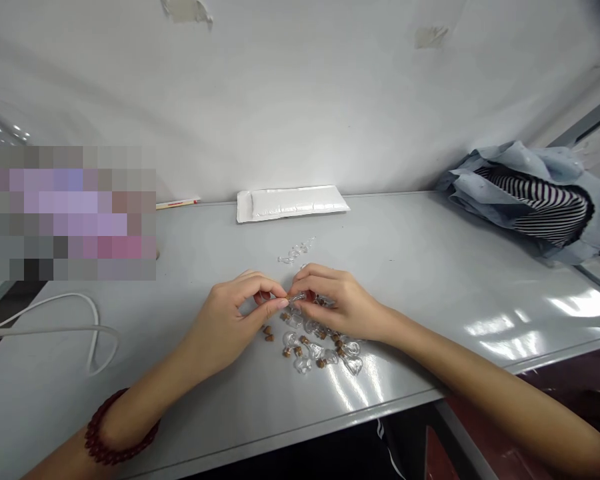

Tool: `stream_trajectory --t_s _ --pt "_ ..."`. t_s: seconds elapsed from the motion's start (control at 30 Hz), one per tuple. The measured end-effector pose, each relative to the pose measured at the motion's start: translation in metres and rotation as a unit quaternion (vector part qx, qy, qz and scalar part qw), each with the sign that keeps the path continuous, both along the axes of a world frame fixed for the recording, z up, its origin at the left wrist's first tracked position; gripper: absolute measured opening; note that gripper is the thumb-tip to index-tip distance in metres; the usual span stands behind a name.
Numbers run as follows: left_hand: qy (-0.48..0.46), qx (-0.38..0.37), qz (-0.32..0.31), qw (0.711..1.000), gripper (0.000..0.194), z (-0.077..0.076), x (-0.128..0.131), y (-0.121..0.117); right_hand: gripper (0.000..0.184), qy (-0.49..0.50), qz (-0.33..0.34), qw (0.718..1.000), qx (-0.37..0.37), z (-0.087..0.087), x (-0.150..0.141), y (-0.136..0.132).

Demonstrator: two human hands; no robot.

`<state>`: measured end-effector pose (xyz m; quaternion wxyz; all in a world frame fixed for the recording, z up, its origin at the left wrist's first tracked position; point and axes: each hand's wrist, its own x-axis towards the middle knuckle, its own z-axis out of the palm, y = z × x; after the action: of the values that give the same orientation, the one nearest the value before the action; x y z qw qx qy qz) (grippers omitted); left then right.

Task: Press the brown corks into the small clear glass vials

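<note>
Between the fingertips of both hands is a tiny clear glass bottle (298,297), lying on its side just above the table. My right hand (337,300) pinches its glass body. At the other end, my left hand (240,310) has thumb and forefinger closed on what looks like its small cork, mostly hidden by the fingertips. Below and partly behind my right hand lies a pile of small glass bottles (303,365) of several shapes, many with brown corks in their necks. Loose corks (269,337) rest left of the pile. Farther back is a short row of clear glass pieces (297,251).
A white padded packet (294,203) lies against the wall, with a thin stick-like item (177,204) to its left. Blue cloth with a striped lining (535,193) is bunched at the back right. A white cable (94,333) loops over the left side. The upper left is pixelated.
</note>
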<state>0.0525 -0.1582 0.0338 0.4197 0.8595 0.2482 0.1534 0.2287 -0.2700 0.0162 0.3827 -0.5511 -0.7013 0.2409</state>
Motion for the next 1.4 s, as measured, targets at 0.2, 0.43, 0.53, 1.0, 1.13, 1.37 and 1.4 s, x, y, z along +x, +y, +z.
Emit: stream_trajectory --t_s 0.2,0.43,0.53,1.0,1.13,1.37,1.4 --pt "0.004 -0.008 0.000 1.000 0.012 0.002 0.000 0.000 0.016 0.002 -0.004 1.000 0.001 0.000 0.000 0.000" --pt "-0.002 -0.017 0.003 1.000 0.014 0.000 -0.001 0.000 0.016 -0.011 0.002 0.999 0.031 -0.002 0.000 0.000" --pt "0.002 -0.032 0.007 0.999 0.014 -0.002 0.001 0.000 0.020 -0.038 0.013 0.997 0.061 -0.009 -0.002 0.001" --pt "-0.111 0.081 0.038 0.990 0.022 -0.006 0.002 -0.003 0.019 -0.009 -0.029 0.990 0.138 0.007 -0.004 0.001" --pt "-0.085 0.056 0.083 0.991 0.029 0.002 -0.005 0.002 0.015 -0.058 -0.079 0.994 0.054 0.011 0.018 0.000" --pt "-0.041 0.052 0.110 0.992 0.035 0.014 -0.010 0.011 0.018 -0.149 -0.004 0.985 -0.081 0.015 0.041 -0.004" --pt "-0.028 0.055 0.099 0.993 0.035 0.014 -0.010 0.013 0.017 -0.151 -0.008 0.986 -0.075 0.015 0.042 -0.003"
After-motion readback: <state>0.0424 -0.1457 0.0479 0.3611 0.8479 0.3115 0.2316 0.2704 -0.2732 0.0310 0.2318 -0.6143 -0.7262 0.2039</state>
